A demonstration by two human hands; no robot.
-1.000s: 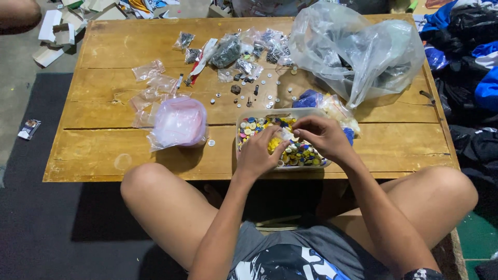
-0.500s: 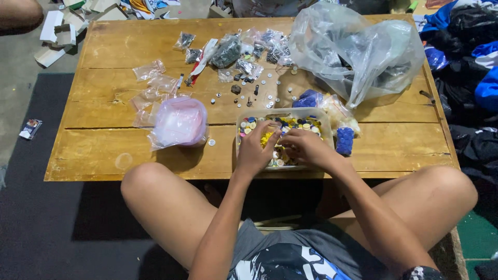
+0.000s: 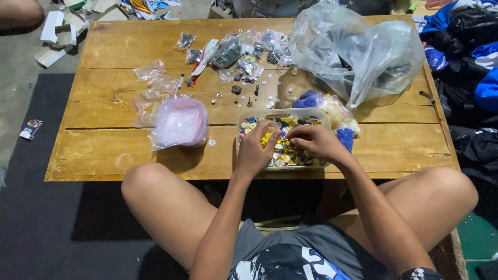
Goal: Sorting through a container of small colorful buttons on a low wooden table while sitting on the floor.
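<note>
Both hands sit in the tub (image 3: 316, 115), lower centre of frame — left hand (image 3: 255, 149) and right hand (image 3: 314, 141) over the buttons (image 3: 280, 150), fingertips near meeting. Fingers curled down into the pile; can't tell if either pinches a button. Tub's long axis runs left-right, w/ buttons directly under both.

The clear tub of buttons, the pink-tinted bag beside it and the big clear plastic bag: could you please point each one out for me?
clear tub of buttons (image 3: 284, 113): head view, on its far rim.
pink-tinted bag (image 3: 179, 123): head view, on its middle.
big clear plastic bag (image 3: 358, 49): head view, on its crumpled middle.
</note>
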